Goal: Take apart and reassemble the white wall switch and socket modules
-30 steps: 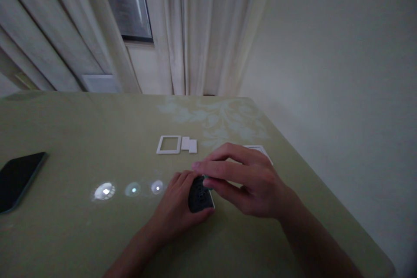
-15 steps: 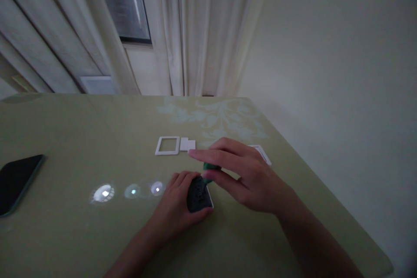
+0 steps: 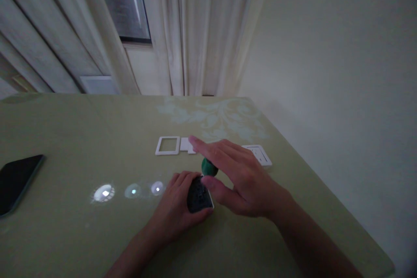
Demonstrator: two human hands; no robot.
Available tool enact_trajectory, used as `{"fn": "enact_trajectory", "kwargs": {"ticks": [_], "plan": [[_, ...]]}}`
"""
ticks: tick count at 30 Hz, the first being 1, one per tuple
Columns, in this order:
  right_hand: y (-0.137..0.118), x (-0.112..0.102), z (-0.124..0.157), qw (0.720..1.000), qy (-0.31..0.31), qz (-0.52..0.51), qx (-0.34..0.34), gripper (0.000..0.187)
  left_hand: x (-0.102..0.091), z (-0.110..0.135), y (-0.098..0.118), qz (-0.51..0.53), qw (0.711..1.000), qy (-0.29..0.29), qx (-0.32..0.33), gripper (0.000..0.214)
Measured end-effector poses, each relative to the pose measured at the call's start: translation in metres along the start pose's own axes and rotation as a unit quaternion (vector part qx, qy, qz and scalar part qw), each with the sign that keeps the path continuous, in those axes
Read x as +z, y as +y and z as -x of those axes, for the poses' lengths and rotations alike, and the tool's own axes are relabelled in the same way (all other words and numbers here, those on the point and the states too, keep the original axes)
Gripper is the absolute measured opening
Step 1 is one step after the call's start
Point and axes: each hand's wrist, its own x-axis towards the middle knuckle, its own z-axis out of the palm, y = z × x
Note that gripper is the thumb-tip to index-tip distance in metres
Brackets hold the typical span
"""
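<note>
The left hand (image 3: 180, 210) lies nearest, curled around a small black plastic module with a white edge (image 3: 198, 196), fingers closed on its far side and thumb on its near side, holding it down on the olive-green tablecloth (image 3: 65, 234). Its grip looks the same as half a second ago.

The change is in the right hand (image 3: 243, 182). A second ago its fingers were bunched low over the module and hid what they held. Now they are stretched out straight and fanned, the index finger pointing away to the upper left. That uncovers a rounded green tool handle (image 3: 209, 167), standing on the module just under the index finger, with the thumb right below it. The handle seems caught between thumb and the side of the index finger, a light rolling pinch and not a full fist. By my judgement the tool remains seated on the module while the fingers have run along it.

Just beyond the right index fingertip lie a white square plastic frame (image 3: 167, 145) and small white rectangular pieces (image 3: 186, 143). Behind the right knuckles sits a white flat switch plate (image 3: 259, 155). Far left of the left hand lies a black slab-like phone (image 3: 16, 181). Pale curtains (image 3: 195, 30) hang beyond.
</note>
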Motion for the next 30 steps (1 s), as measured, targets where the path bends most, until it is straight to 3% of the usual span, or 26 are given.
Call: {"fn": "enact_trajectory", "kwargs": {"ticks": [3, 7, 12, 15, 17, 21, 24, 26, 30], "plan": [[-0.0003, 0.0015, -0.0003, 0.999, -0.010, -0.043, 0.009, 0.045, 0.0008, 0.0008, -0.0009, -0.001, 1.000, 0.012, 0.000, 0.055], [-0.0002, 0.0035, -0.0008, 0.996, 0.066, 0.059, -0.018, 0.023, 0.0007, 0.0014, -0.0008, 0.002, 1.000, 0.016, 0.003, 0.047], [-0.0039, -0.0002, -0.0029, 0.998, -0.015, -0.064, 0.007, 0.043, 0.0001, 0.0013, -0.0007, -0.003, 1.000, 0.008, 0.000, 0.046], [-0.0040, 0.0006, -0.0018, 0.999, 0.052, 0.011, 0.003, 0.029, 0.0019, 0.0020, -0.0037, -0.003, 1.000, 0.015, 0.003, 0.044], [-0.0027, 0.0019, -0.0010, 0.995, 0.075, 0.065, 0.004, 0.032, 0.0034, 0.0022, -0.0063, 0.003, 1.000, 0.016, 0.003, 0.046], [0.0000, 0.0015, -0.0003, 0.999, 0.005, -0.019, 0.026, 0.045, 0.0039, 0.0015, -0.0081, 0.007, 1.000, -0.006, -0.010, 0.059], [0.0012, 0.0014, 0.0008, 0.998, 0.040, 0.056, 0.012, 0.035, 0.0029, 0.0013, -0.0071, 0.013, 1.000, -0.011, -0.015, 0.057], [0.0015, 0.0024, 0.0009, 0.994, 0.048, 0.099, 0.003, 0.039, 0.0023, 0.0016, -0.0066, 0.019, 1.000, -0.011, -0.015, 0.053], [0.0028, 0.0067, 0.0002, 1.000, -0.021, -0.014, 0.015, 0.053, 0.0024, 0.0026, -0.0072, 0.018, 1.000, -0.011, -0.015, 0.061]]}}
